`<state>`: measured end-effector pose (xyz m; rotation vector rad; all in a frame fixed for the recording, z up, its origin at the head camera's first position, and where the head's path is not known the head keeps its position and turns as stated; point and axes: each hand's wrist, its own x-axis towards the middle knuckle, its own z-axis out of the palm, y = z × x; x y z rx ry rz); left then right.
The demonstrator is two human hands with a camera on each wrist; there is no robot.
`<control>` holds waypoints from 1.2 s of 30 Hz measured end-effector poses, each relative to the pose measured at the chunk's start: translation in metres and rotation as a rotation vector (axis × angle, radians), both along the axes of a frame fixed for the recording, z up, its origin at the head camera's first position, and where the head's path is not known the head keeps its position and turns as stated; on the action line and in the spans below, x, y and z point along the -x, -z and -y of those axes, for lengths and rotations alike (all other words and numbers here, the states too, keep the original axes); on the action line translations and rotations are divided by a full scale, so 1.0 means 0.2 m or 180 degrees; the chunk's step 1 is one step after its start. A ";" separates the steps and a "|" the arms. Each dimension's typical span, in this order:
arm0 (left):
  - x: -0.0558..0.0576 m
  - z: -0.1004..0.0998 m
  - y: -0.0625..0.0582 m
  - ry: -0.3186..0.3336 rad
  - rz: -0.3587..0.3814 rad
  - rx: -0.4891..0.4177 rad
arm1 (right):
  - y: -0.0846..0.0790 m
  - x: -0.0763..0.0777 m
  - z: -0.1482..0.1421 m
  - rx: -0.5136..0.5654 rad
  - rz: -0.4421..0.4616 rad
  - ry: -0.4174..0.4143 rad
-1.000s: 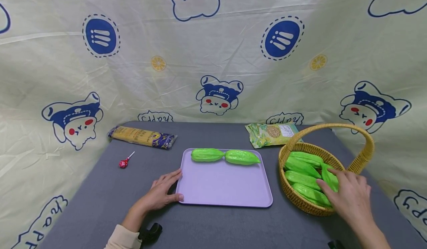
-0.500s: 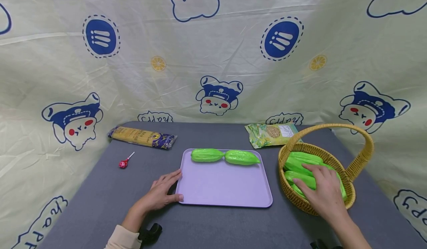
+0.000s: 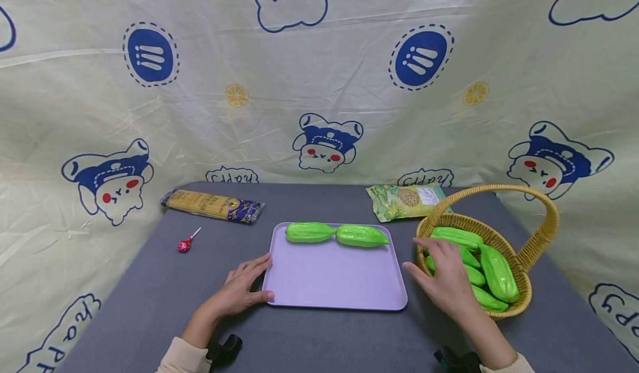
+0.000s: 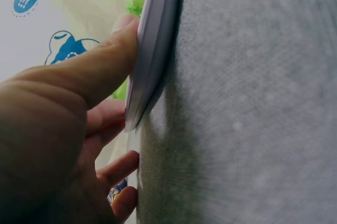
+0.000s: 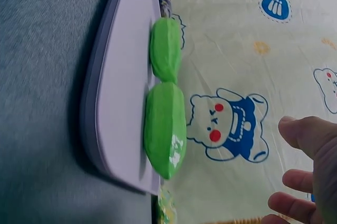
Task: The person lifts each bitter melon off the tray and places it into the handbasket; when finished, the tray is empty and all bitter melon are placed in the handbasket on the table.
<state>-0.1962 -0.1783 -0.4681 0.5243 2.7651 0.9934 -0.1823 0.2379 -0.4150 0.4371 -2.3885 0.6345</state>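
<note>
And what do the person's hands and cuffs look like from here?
The left hand and right hand are bare, with no glove or ring showing. The left sleeve and right sleeve are cream. Black wrist-worn gear shows at the left wrist and right wrist.

A right hand (image 5: 325,174) is hovering before a printed curtain (image 5: 226,50), its fingers (image 5: 290,204) standing apart, while one green gourd (image 5: 164,129) is lying end to end with another gourd (image 5: 166,49) on a lilac tray (image 5: 124,77). A packet (image 5: 167,206) is showing beyond the tray.
</note>
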 end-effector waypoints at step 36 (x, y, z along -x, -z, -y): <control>0.00 -0.01 0.00 -0.0016 0.0001 0.0018 | 0.12 0.36 0.25 -0.0140 0.0869 -0.0166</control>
